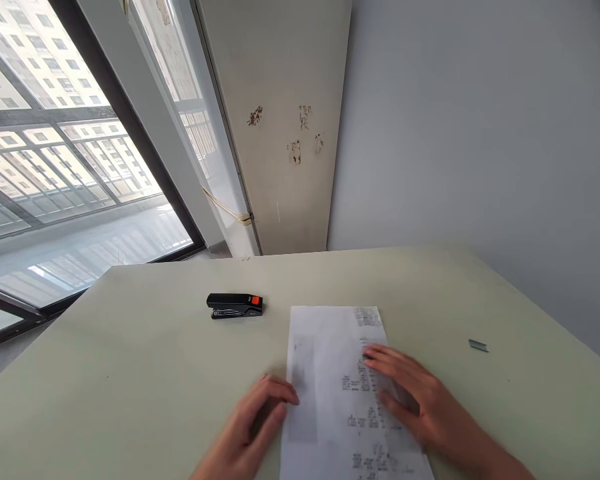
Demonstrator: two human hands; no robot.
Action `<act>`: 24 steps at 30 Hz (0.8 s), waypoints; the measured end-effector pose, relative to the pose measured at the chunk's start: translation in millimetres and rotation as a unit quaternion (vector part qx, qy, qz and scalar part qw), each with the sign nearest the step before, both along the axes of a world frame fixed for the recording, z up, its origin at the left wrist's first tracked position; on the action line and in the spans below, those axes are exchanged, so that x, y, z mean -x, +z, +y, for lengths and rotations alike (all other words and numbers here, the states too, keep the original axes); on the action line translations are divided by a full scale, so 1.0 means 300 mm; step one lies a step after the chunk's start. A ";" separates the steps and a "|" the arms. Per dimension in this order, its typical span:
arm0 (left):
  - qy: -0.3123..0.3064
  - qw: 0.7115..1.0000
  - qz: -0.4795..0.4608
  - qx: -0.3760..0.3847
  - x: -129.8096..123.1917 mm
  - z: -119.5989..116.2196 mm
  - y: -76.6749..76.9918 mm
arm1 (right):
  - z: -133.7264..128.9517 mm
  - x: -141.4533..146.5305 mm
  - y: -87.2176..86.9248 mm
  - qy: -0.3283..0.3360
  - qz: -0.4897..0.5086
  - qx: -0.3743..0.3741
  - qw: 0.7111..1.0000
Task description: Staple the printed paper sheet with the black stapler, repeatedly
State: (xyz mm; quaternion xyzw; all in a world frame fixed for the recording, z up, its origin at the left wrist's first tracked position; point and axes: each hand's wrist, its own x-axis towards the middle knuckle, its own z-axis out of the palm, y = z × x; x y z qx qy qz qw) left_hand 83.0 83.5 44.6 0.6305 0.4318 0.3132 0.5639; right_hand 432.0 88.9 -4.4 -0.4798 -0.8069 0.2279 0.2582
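A printed sheet of paper [330, 373], perhaps more than one layer, lies flat on the table in front of me. My left hand [253, 423] is at its left edge, fingers gently bent with the fingertips touching the edge and the thumb held apart. Across the right side of the paper rests my right hand [420, 400], its fingers stretched out over the printed text and the thumb spread. Neither hand grips anything. Beyond my left hand is a black stapler [235, 305] with an orange-red patch, lying on its own. A small grey strip of staples [479, 345] lies to the right.
The pale green table [145, 347] reaches back to a grey wall [470, 133] and a beige panel [285, 193] with brown marks. On the left stands a large dark-framed window [125, 113]. A cord [227, 208] hangs beside the panel.
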 end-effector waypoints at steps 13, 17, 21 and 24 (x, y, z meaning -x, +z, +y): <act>-0.024 0.981 0.145 -0.123 0.113 -0.038 0.020 | -0.041 0.031 0.011 -0.102 0.142 0.096 0.980; 0.024 0.957 0.226 -0.182 0.220 -0.076 0.012 | -0.048 0.057 0.001 -0.120 0.158 0.068 0.978; 0.101 0.939 0.255 -0.206 0.255 -0.118 0.017 | -0.048 0.063 -0.005 -0.123 0.151 0.047 0.980; 0.135 0.947 0.228 -0.183 0.270 -0.123 0.025 | -0.047 0.063 -0.010 -0.128 0.144 0.034 0.981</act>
